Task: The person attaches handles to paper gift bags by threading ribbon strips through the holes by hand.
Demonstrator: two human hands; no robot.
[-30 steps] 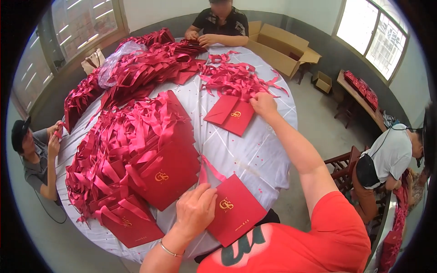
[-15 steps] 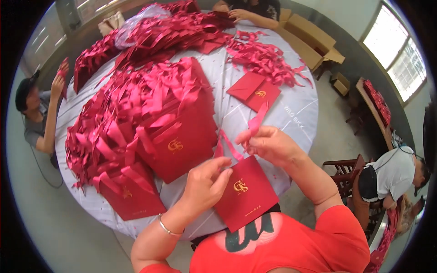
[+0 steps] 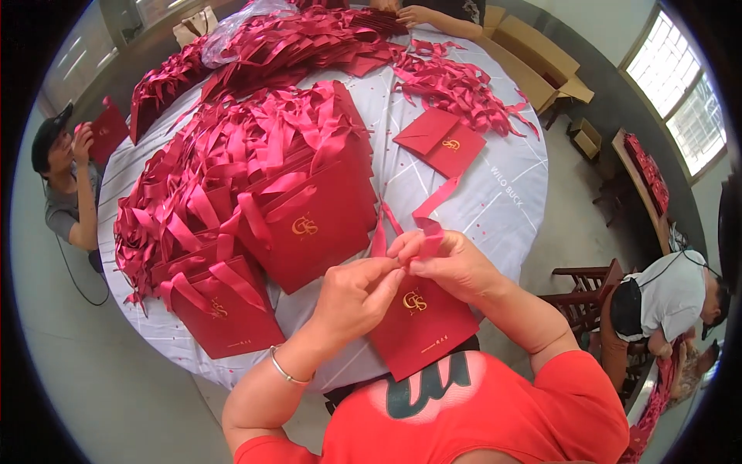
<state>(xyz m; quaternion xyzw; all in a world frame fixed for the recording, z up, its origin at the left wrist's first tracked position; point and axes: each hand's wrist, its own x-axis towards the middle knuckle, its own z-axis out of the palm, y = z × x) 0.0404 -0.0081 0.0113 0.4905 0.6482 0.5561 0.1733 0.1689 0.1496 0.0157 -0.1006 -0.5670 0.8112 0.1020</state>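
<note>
A red paper gift bag (image 3: 427, 331) with a gold emblem lies against my front at the table's near edge. Over its top edge my hands meet, fingertips almost touching. My right hand (image 3: 457, 269) is closed in a pinch on a pink ribbon (image 3: 439, 199), whose loose end trails up toward a folded red bag (image 3: 444, 144). My left hand (image 3: 357, 298), with a bangle at the wrist, pinches thumb and forefinger at the same spot; the fingers hide what is between them. Another length of pink ribbon rises behind my fingers.
Red bags with pink ribbon handles (image 3: 301, 224) stand packed at left on the round cloth-covered table (image 3: 510, 224). Loose ribbons (image 3: 456, 85) lie at the far right. People work at left, across and at right. Cardboard boxes (image 3: 533, 58) stand beyond.
My hands have come together above the bag, the right moving left and down with the ribbon. The person at left has lowered one hand, and a red bag shows there.
</note>
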